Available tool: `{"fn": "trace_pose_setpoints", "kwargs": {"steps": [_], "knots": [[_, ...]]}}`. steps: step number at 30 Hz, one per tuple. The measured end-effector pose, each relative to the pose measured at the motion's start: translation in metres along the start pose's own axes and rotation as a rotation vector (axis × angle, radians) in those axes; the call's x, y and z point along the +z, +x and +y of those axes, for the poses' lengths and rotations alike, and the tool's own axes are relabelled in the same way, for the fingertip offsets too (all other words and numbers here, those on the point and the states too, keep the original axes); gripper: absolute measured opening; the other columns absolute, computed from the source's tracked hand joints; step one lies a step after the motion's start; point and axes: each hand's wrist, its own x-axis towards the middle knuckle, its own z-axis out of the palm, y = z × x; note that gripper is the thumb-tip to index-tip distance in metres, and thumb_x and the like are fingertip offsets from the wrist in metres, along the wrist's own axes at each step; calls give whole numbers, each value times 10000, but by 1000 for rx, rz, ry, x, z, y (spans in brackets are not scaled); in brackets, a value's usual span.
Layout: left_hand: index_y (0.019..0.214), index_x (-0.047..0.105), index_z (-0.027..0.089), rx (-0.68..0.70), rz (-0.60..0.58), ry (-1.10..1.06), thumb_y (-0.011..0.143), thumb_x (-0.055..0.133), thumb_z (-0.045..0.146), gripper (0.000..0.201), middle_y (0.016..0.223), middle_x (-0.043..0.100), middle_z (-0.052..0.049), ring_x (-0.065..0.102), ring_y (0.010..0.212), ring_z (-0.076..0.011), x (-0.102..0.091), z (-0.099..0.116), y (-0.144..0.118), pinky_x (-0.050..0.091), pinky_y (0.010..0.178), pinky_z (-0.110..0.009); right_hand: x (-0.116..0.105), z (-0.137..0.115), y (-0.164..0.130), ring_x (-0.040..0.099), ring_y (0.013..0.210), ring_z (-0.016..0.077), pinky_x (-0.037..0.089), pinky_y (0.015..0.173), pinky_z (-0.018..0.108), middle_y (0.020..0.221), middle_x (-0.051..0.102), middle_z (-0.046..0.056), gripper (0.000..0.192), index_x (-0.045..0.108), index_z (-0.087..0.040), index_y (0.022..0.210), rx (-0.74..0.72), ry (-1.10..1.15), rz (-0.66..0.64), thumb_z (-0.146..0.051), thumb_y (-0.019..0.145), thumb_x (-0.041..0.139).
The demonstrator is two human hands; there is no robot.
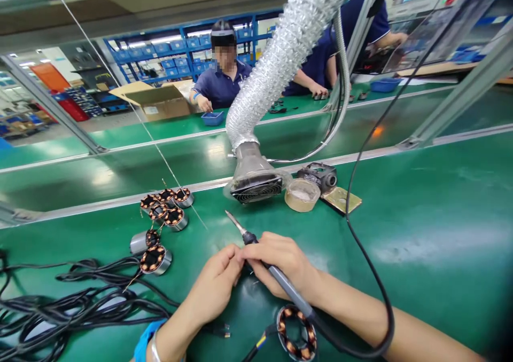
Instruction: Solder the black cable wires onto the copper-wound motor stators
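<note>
Nearest, a copper-wound stator ring (297,332) lies on the green table (420,234). Just beyond, the right hand (280,260) grips a soldering iron (268,266); left hand (214,284) fingertips pinch together against it. Farther: wound stators (164,212), fume extractor (256,183).

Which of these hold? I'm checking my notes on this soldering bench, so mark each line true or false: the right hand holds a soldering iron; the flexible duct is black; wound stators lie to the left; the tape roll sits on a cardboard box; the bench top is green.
1. The right hand holds the grey-handled soldering iron. True.
2. The ribbed flexible extraction duct is black. False: it is silvery foil.
3. Round copper-wound stators lie left of the hands. True.
4. The beige tape roll sits on a cardboard box. False: it rests on the green bench mat.
5. The bench top is green. True.
</note>
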Motion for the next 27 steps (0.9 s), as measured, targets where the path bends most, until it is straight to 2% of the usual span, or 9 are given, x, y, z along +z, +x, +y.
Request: {"fn": "trace_pose_setpoints", "kwargs": {"steps": [5,7,11,15,18,22,27], "knots": [[865,488,138,61,13,202,960,343,560,456,798,477,-2,407,747,-87,-3,12,-5,347,699,-212,-5,-3,3,465,681,129,417,630,267,802,600,41,324,561,-159,1120,6,9,14,-9,839,499],[851,493,134,61,24,216,962,357,535,438,795,486,-4,419,756,-87,-4,14,-3,352,712,-208,-7,-5,4,468,695,124,425,646,260,821,601,41,322,561,-152,1111,27,29,11,1,835,496],[751,443,127,-19,25,31,916,430,551,455,657,408,21,348,590,-53,-3,10,2,295,566,-184,-7,-6,1,477,708,128,435,671,268,839,605,42,335,558,-148,1115,47,36,-16,-6,818,499],[758,409,145,-194,-22,-225,810,545,615,492,573,315,69,193,434,-13,-1,9,4,145,427,-174,-3,-6,-1,484,704,130,444,668,268,822,606,43,289,561,-147,1099,44,17,9,-29,840,516],[767,396,158,-310,-48,-362,722,628,619,518,548,297,87,159,391,0,2,13,3,88,385,-167,-1,-6,0,513,716,138,461,666,272,817,612,53,289,562,-142,1106,48,23,17,-25,847,506],[752,393,161,-322,-5,-393,683,657,577,498,519,249,99,156,385,4,6,18,4,87,372,-152,-9,-5,1,540,724,128,481,685,266,872,650,41,300,561,-152,1115,62,39,13,-29,845,523],[732,405,153,-327,76,-419,647,650,527,455,513,268,97,156,387,11,8,21,4,91,371,-144,-20,-5,-5,590,798,114,509,767,236,909,644,20,413,556,-177,1150,228,74,-5,-27,766,573]]}}
